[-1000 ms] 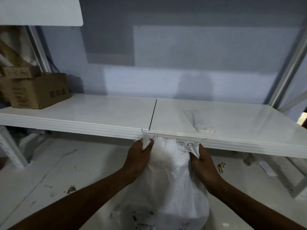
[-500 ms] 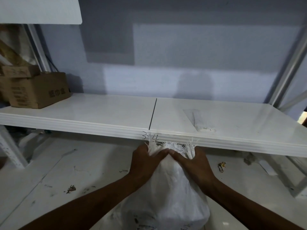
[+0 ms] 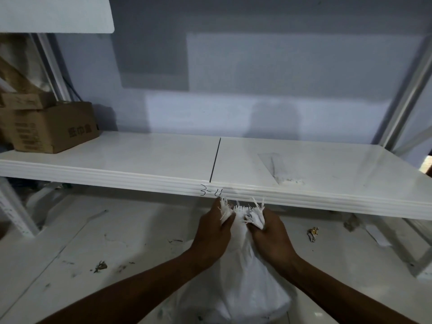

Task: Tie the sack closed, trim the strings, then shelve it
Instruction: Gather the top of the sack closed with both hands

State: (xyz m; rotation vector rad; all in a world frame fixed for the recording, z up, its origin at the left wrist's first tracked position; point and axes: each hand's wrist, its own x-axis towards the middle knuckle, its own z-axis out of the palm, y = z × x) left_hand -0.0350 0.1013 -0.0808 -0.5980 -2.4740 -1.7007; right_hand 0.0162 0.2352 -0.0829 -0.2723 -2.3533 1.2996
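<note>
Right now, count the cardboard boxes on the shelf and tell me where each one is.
2. A large box stands at the shelf's left end; a smaller, flatter box sits on or just behind its top. Loose cardboard behind may hide more.

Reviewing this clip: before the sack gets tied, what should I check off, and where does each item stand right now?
1. Left hand grips the sack at its frayed mouth: ok.
2. Right hand grips the mouth's other side: ok.
3. Mouth bunched together between the hands: ok.
4. Knot made: not ok, none shows.
5. Cutter for the strings in view: not ok.
6. Bare room on the shelf straight ahead, cardboard box far left: ok.
</note>
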